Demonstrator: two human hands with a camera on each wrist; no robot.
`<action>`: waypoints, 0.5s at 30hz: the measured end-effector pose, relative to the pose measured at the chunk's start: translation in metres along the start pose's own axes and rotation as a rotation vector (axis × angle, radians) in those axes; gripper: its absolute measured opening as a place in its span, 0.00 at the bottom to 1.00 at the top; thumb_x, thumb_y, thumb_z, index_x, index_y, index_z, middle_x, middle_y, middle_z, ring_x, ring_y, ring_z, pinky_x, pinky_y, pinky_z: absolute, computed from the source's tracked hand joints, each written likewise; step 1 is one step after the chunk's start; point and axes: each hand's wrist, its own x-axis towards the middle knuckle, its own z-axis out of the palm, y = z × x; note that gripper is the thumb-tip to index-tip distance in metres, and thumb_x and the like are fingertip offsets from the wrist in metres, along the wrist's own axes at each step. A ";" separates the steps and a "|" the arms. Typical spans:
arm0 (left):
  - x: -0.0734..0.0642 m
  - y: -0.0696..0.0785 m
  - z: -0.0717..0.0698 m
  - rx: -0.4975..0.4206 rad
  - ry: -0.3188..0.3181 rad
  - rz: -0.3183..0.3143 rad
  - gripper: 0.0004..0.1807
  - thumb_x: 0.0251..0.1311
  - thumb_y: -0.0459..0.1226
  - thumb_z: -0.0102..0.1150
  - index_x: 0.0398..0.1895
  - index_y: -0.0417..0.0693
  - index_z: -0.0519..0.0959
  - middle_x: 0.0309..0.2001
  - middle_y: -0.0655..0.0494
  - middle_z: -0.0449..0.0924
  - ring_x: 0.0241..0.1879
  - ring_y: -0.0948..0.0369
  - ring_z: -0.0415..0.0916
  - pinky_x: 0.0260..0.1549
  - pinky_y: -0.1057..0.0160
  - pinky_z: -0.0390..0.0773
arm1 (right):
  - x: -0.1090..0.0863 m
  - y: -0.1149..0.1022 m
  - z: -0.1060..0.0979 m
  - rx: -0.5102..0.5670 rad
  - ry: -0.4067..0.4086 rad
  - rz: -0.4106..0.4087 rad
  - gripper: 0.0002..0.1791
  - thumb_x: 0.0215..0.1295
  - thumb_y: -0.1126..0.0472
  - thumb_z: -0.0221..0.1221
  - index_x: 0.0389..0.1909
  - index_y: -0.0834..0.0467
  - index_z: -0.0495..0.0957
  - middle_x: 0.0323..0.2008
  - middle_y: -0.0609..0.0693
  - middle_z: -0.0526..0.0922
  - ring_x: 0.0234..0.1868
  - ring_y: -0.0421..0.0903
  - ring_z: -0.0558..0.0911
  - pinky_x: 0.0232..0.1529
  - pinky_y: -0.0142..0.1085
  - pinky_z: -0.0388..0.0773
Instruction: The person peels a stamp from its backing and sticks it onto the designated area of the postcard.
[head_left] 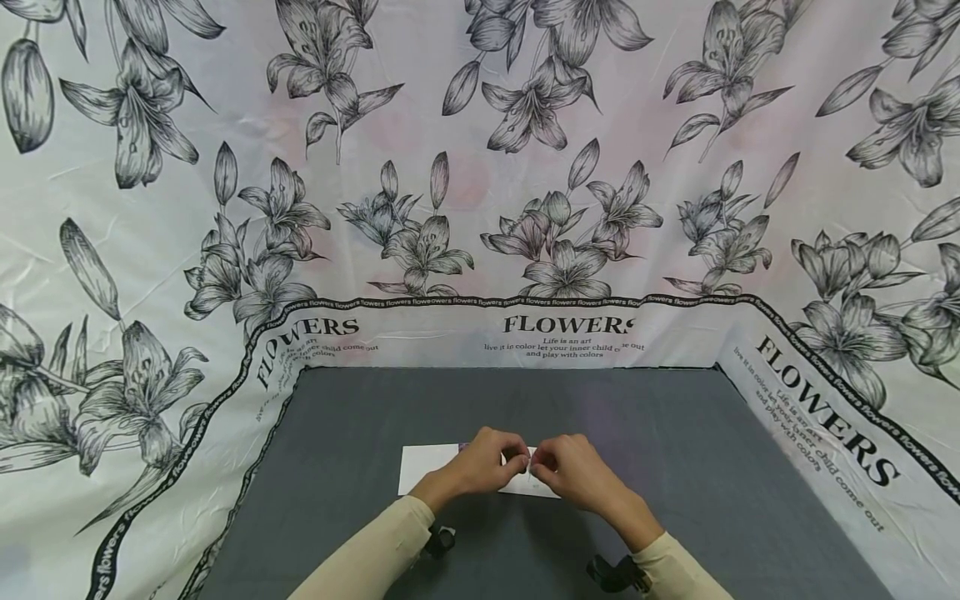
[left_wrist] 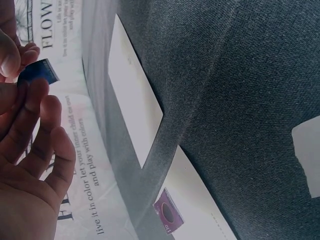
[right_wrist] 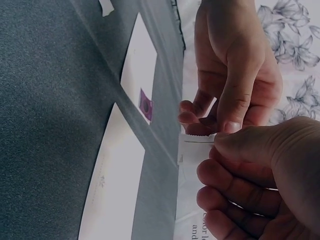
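A small blue stamp (left_wrist: 39,72) with a toothed edge is held up between both hands, over the white cards. My left hand (head_left: 487,462) pinches it between thumb and fingertips, the other fingers loosely bent. My right hand (head_left: 577,471) meets it there, with its thumb and index finger pinching the same small piece. In the right wrist view the stamp's pale back (right_wrist: 197,140) faces the camera, partly covered by the thumb. Below lie two white cards, the left card (head_left: 423,468) with a purple stamp (left_wrist: 169,211) near its edge and the right card (left_wrist: 132,90) with faint print.
The cards lie on a dark grey cloth-covered table (head_left: 360,408). A scrap of white paper (left_wrist: 309,155) with an uneven edge lies apart from them. A white curtain (head_left: 570,333) printed with flowers and lettering encloses the table's back and sides.
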 end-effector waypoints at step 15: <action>-0.001 -0.001 0.000 0.025 0.014 0.023 0.08 0.79 0.34 0.61 0.44 0.49 0.89 0.36 0.59 0.90 0.32 0.73 0.79 0.36 0.73 0.77 | 0.000 0.001 0.004 0.023 0.026 -0.001 0.08 0.71 0.63 0.70 0.30 0.54 0.87 0.22 0.39 0.83 0.22 0.29 0.74 0.26 0.30 0.73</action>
